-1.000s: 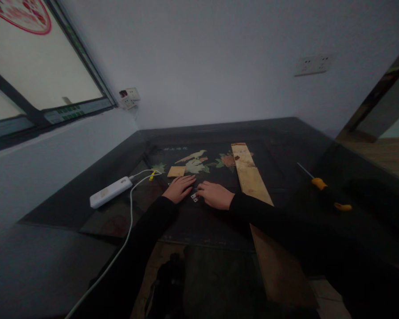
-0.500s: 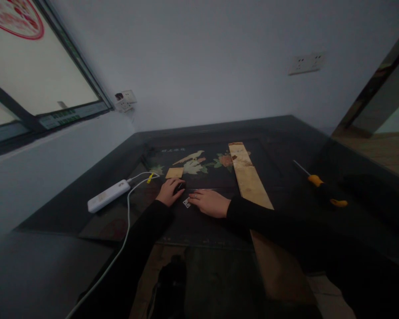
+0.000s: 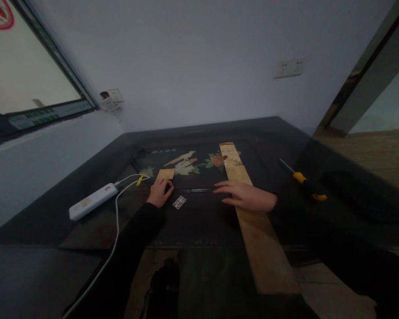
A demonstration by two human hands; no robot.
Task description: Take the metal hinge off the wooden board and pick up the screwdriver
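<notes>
Since the earlier frame, both hands have drawn apart and the small hinge [image 3: 179, 202] now lies uncovered on the dark inlaid panel [image 3: 199, 217], between them and nearer my left hand [image 3: 160, 192]. That hand has curled in just beside the tan wooden square [image 3: 166, 173], knuckles down; its fingers are folded under and I cannot tell whether they hold anything. My right hand [image 3: 244, 195] has slid onto the long wooden strip [image 3: 252, 208], flat and open, holding nothing, fingertips pointing toward a thin dark rod [image 3: 196, 190] that lies on the panel.

Procedure, as I judge it:
1. Keep the right palm pressing the strip flat so it cannot skate on the glossy surface.
2. Approach the hinge from above with the left fingertips; it lies flat, so lift one edge before pinching.
3. Keep sleeves clear of the white cable [image 3: 115, 230] running to the power bank [image 3: 93, 200].

At the far right, well apart from both hands, lies the yellow-handled screwdriver [image 3: 302, 179].
</notes>
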